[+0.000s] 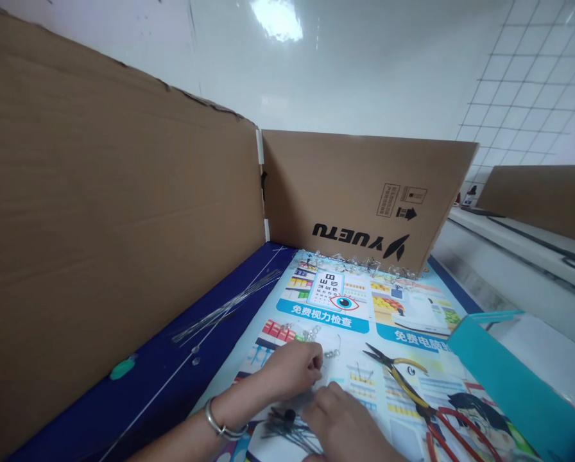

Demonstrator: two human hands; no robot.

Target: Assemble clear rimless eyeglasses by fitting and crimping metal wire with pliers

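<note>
My left hand (294,367) is over the printed sheet, its fingers curled into a pinch; what sits between them is hidden. Close by it on the right, my right hand (343,417) is also closed, fingertips turned away from view. Just beyond the left hand lie small clear beads (311,333), with a short beaded wire (333,353) near the knuckles. Below the hands is a bundle of thin metal wires (292,431) with a small dark round piece. Right of the hands rest yellow-handled pliers (403,378) with dark pointed jaws, beside red-handled pliers (454,427).
Cardboard panels stand at the left (124,192) and back (345,186). Clear beaded pieces (364,263) line the back panel's foot. Long thin wires (227,307) and a green lump (122,367) lie on the blue surface. A teal box (518,378) stands at right.
</note>
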